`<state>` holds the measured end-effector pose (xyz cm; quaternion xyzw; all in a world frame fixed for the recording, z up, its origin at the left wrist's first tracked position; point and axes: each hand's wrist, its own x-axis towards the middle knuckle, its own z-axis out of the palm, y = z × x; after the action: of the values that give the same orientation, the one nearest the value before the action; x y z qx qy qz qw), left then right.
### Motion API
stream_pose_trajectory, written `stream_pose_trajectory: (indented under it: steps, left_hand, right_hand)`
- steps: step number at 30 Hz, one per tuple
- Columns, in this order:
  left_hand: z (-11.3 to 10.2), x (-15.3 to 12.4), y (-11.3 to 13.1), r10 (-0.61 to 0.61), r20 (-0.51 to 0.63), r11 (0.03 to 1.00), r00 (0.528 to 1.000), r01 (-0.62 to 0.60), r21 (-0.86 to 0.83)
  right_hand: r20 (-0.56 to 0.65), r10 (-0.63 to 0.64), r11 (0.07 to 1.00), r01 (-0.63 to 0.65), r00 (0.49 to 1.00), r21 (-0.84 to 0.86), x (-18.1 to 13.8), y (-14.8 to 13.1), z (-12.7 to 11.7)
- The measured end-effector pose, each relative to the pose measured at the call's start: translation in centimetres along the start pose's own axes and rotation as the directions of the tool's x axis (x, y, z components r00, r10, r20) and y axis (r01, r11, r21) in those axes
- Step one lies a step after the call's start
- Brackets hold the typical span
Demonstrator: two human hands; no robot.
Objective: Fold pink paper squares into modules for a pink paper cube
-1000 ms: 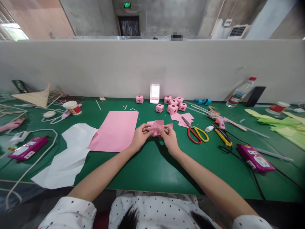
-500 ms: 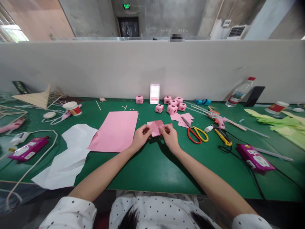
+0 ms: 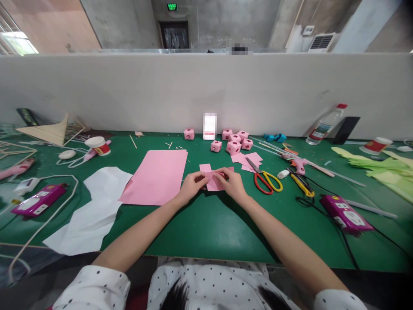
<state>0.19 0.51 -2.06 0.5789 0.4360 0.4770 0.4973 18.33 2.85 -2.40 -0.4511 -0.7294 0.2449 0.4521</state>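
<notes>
Between my two hands is a small pink piece of paper (image 3: 214, 182), just above the green table. My left hand (image 3: 192, 184) pinches its left side, fingers closed. My right hand (image 3: 232, 183) grips the right side, with thumb and fingers bent over the paper. A squarish pink flap (image 3: 205, 167) sticks up behind the fingers; whether it belongs to the same sheet I cannot tell. To the right lie pink paper scraps (image 3: 253, 159) and scissors (image 3: 265, 177) with one red and one yellow handle. A large pink sheet (image 3: 155, 176) lies left of my hands.
Several folded pink paper cubes (image 3: 233, 147) sit behind my hands, near a propped phone (image 3: 209, 127). White paper (image 3: 103, 202) lies left. Right are a pink glue gun (image 3: 300, 165), a yellow cutter (image 3: 302, 185), a purple power strip (image 3: 345, 213) and a water bottle (image 3: 325, 125).
The pink paper in my hands has been turned and its near edge now hangs lower. My right fingers have shifted over its top; both hands stay in nearly the same place.
</notes>
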Motion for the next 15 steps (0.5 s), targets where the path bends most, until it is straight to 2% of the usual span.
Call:
stream_pose_trajectory:
  steps: [3,5,7,11,15]
  left_hand:
    - [0.1,0.1,-0.1,-0.064,-0.053,0.997,0.997,0.061,-0.057]
    - [0.2,0.0,0.1,-0.095,-0.102,0.991,0.990,0.083,-0.109]
    - [0.4,-0.2,0.3,-0.112,-0.110,0.980,0.988,0.092,-0.176]
    - [0.6,-0.5,0.5,-0.134,-0.060,0.938,0.989,0.107,-0.329]
    - [0.5,-0.4,0.4,-0.174,-0.018,0.903,0.984,0.153,-0.401]
  right_hand:
    - [-0.114,-0.123,0.989,0.112,0.986,-0.099,-0.1,0.0,0.0]
    - [-0.172,-0.264,0.950,0.225,0.949,-0.215,-0.3,-0.4,0.0]
    - [-0.177,-0.360,0.897,0.288,0.916,-0.334,-0.6,-1.0,0.1]
    - [-0.181,-0.388,0.844,0.269,0.904,-0.465,-1.2,-1.7,0.6]
    - [-0.172,-0.358,0.848,0.242,0.918,-0.472,-1.2,-1.4,0.8]
